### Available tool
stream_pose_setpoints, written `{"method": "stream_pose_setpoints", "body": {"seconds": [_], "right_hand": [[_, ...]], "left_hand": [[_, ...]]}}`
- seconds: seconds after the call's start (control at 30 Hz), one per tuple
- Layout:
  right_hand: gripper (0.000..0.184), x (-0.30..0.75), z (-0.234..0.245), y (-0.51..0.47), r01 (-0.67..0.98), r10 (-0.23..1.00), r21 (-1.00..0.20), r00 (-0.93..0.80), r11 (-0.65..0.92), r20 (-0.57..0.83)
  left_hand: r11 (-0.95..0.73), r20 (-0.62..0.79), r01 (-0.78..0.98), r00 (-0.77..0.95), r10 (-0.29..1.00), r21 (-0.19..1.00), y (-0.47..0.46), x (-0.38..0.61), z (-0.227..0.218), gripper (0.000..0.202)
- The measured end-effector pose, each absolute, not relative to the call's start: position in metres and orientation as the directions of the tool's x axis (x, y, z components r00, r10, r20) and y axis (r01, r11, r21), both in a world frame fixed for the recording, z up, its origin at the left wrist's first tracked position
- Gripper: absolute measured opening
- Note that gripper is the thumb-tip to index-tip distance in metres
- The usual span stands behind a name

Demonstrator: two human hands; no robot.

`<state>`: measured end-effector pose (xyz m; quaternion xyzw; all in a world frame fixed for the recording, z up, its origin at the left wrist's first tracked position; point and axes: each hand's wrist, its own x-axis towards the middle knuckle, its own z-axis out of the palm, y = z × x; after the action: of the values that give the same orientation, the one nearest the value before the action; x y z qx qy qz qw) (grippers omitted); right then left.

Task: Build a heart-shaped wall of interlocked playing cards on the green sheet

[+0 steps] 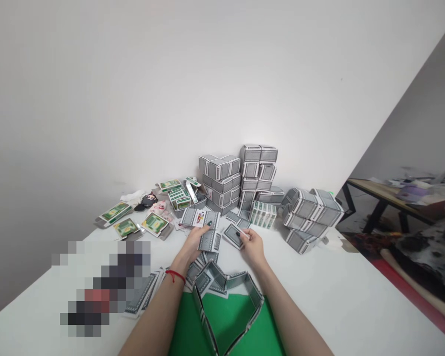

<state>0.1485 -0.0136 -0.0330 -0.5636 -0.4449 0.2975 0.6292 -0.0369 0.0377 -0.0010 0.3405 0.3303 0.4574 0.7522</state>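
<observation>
My left hand rests on a spread of grey-backed playing cards in the middle of the white table, fingers bent over them; one face-up card lies just beyond. A red string circles that wrist. My right hand pinches a small stack of the same cards, tilted toward the left hand. In front of my arms a chain of cards stands on edge around a green sheet.
Stacks of wrapped grey card decks stand against the wall, with more piled at the right. Green-printed flat card boxes and small plush toys lie at the left. A blurred-out patch covers the near left. Another cluttered table stands at the right.
</observation>
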Motion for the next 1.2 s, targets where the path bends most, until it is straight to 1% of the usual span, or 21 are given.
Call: {"method": "stream_pose_setpoints", "body": {"seconds": [0.07, 0.1, 0.17, 0.27, 0.4, 0.6, 0.8, 1.0, 1.2], "right_hand": [[0.038, 0.148, -0.030, -0.015, -0.138, 0.923, -0.975, 0.368, 0.173, 0.112], [0.040, 0.147, -0.029, -0.016, -0.217, 0.940, -0.963, 0.332, 0.162, 0.083], [0.042, 0.143, -0.026, -0.019, -0.280, 0.958, -0.948, 0.279, 0.151, 0.070], [0.043, 0.136, -0.023, -0.021, -0.264, 0.959, -0.950, 0.268, 0.165, 0.092], [0.044, 0.132, -0.019, -0.022, -0.200, 0.936, -0.959, 0.329, 0.200, 0.126], [0.044, 0.134, -0.018, -0.022, -0.126, 0.912, -0.971, 0.386, 0.201, 0.139], [0.041, 0.138, -0.023, -0.019, -0.120, 0.885, -0.971, 0.447, 0.206, 0.132], [0.042, 0.135, -0.021, -0.020, -0.076, 0.906, -0.979, 0.399, 0.191, 0.145], [0.044, 0.140, -0.020, -0.021, -0.111, 0.874, -0.972, 0.467, 0.207, 0.133]], "left_hand": [[0.366, -0.204, -0.442, 0.372, 0.906, 0.819, 0.036, -0.037, 0.002, 0.016], [0.371, -0.212, -0.429, 0.373, 0.903, 0.824, 0.035, -0.036, 0.003, 0.018], [0.374, -0.224, -0.406, 0.370, 0.902, 0.834, 0.033, -0.036, 0.006, 0.018], [0.364, -0.229, -0.387, 0.352, 0.907, 0.847, 0.032, -0.034, 0.008, 0.015], [0.355, -0.229, -0.348, 0.354, 0.907, 0.868, 0.032, -0.034, 0.006, 0.012], [0.376, -0.264, -0.232, 0.400, 0.877, 0.897, 0.035, -0.033, 0.001, 0.018], [0.357, -0.249, -0.278, 0.358, 0.900, 0.892, 0.035, -0.032, 0.001, 0.016], [0.343, -0.229, -0.282, 0.370, 0.901, 0.896, 0.033, -0.030, 0.003, 0.017], [0.336, -0.225, -0.268, 0.372, 0.901, 0.903, 0.037, -0.031, -0.003, 0.019]]}}
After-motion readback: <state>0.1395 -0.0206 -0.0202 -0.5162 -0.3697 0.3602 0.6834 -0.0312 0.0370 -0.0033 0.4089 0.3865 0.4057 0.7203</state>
